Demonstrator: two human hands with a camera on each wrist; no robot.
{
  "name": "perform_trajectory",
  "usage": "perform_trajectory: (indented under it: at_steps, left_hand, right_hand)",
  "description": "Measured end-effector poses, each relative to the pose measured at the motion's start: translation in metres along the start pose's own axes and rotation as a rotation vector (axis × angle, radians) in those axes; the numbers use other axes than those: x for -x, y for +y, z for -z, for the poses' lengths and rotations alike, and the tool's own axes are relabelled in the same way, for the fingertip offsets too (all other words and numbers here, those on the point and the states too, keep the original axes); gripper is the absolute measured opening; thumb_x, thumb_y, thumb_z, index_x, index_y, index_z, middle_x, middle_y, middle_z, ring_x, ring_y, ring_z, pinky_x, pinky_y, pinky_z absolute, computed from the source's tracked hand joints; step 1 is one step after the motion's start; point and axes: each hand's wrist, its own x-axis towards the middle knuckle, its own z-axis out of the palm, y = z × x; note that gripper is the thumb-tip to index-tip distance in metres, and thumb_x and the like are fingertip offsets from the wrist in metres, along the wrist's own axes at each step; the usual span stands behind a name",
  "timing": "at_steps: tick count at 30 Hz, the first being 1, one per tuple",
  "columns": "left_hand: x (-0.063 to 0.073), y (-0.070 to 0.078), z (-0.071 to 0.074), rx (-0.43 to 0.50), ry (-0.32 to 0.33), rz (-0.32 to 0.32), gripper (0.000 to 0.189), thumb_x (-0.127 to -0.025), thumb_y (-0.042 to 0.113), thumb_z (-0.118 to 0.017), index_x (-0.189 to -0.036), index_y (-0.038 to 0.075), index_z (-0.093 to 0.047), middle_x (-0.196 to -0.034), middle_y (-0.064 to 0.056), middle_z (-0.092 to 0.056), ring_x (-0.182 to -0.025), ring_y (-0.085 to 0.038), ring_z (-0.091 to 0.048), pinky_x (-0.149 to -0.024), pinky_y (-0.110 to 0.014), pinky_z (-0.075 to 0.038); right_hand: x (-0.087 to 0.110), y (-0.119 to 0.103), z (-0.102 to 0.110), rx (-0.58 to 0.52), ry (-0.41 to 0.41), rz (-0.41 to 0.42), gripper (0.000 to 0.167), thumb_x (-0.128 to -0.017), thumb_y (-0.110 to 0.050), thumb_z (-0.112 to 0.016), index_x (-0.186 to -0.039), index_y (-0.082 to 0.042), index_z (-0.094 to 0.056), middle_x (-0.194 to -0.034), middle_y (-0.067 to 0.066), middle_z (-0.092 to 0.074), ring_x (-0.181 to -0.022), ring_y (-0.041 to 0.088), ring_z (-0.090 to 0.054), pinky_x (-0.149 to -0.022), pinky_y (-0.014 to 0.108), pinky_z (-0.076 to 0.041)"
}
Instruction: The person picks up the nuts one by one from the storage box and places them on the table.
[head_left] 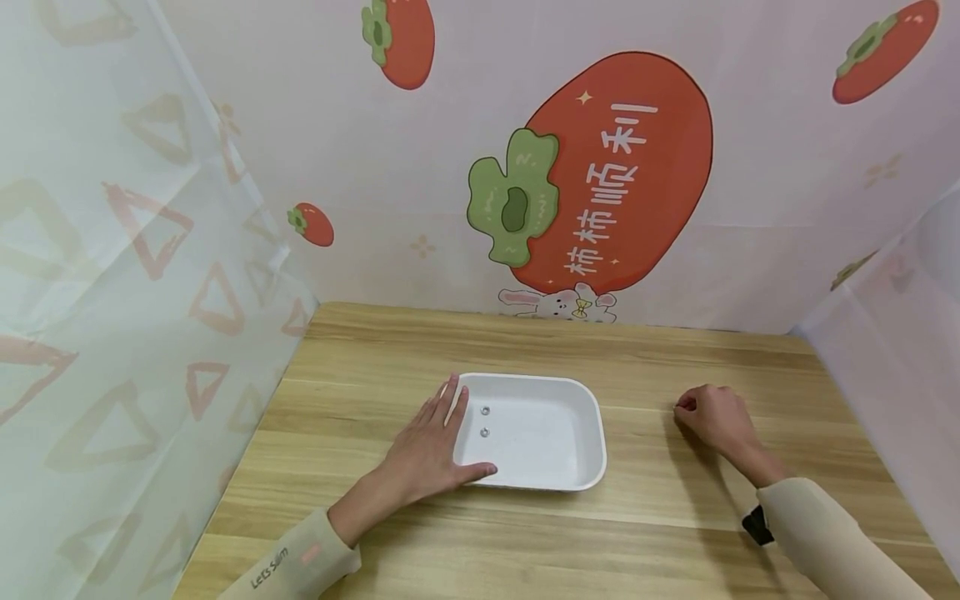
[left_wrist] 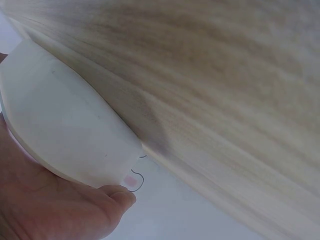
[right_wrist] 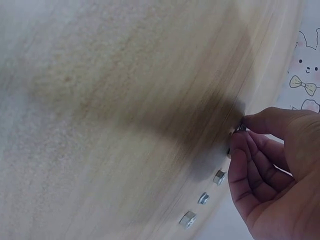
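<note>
A white rectangular tray (head_left: 536, 446) stands on the wooden table, with two small metal nuts (head_left: 485, 422) lying inside near its left end. My left hand (head_left: 429, 450) rests over that left end, fingers straight and spread. Its thumb lies across the near rim, and in the left wrist view the thumb (left_wrist: 117, 195) touches the tray's side (left_wrist: 70, 115). To the right of the tray, my right hand (head_left: 720, 417) is low over the table. Thumb and index finger pinch a small metal nut (right_wrist: 243, 127), mostly hidden by the fingertips.
Several more metal nuts (right_wrist: 203, 198) lie in a row on the table beside the right hand in the right wrist view. A printed cloth wall (head_left: 420, 275) rises behind the table (head_left: 645, 533), and others stand at left and right.
</note>
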Motion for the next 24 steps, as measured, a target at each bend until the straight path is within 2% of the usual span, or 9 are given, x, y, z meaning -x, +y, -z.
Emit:
perform_trajectory:
  at_steps: [3, 8, 19, 24]
  left_hand:
    - [0.000, 0.000, -0.001, 0.000, -0.003, -0.001, 0.125, -0.087, 0.088, -0.055, -0.169, 0.002, -0.015, -0.178, -0.017, -0.003, -0.164, -0.031, -0.009, -0.131, -0.048, -0.021]
    - [0.000, 0.000, -0.001, -0.002, 0.002, -0.005, 0.125, -0.087, 0.088, -0.054, -0.169, 0.003, -0.015, -0.178, -0.016, -0.002, -0.164, -0.032, -0.010, -0.131, -0.048, -0.021]
    - [-0.001, 0.000, -0.002, -0.016, 0.004, -0.003, 0.125, -0.087, 0.087, -0.055, -0.169, 0.002, -0.015, -0.178, -0.018, -0.004, -0.164, -0.032, -0.010, -0.131, -0.049, -0.021]
    - [-0.001, 0.000, -0.001, -0.017, 0.006, -0.004, 0.125, -0.087, 0.088, -0.055, -0.169, 0.002, -0.016, -0.178, -0.018, -0.004, -0.164, -0.032, -0.010, -0.131, -0.049, -0.022]
  right_hand:
    - [0.002, -0.001, 0.000, -0.010, 0.018, 0.006, 0.011, -0.089, -0.008, -0.073, -0.084, 0.000, -0.079, -0.078, 0.014, -0.076, -0.065, 0.026, -0.068, -0.065, 0.052, -0.059]
    - [0.003, -0.013, 0.003, -0.049, 0.092, 0.035, 0.012, -0.092, -0.007, -0.074, -0.090, 0.004, -0.080, -0.081, 0.016, -0.077, -0.065, 0.022, -0.068, -0.064, 0.050, -0.060]
    - [-0.011, -0.077, 0.018, -0.087, 0.139, 0.131, 0.008, -0.090, -0.006, -0.080, -0.089, 0.002, -0.081, -0.078, 0.010, -0.076, -0.065, 0.015, -0.066, -0.059, 0.037, -0.058]
    - [-0.016, -0.101, 0.020, -0.099, 0.149, 0.174, 0.006, -0.088, -0.005, -0.081, -0.089, 0.000, -0.081, -0.080, 0.009, -0.076, -0.068, 0.016, -0.067, -0.061, 0.038, -0.060]
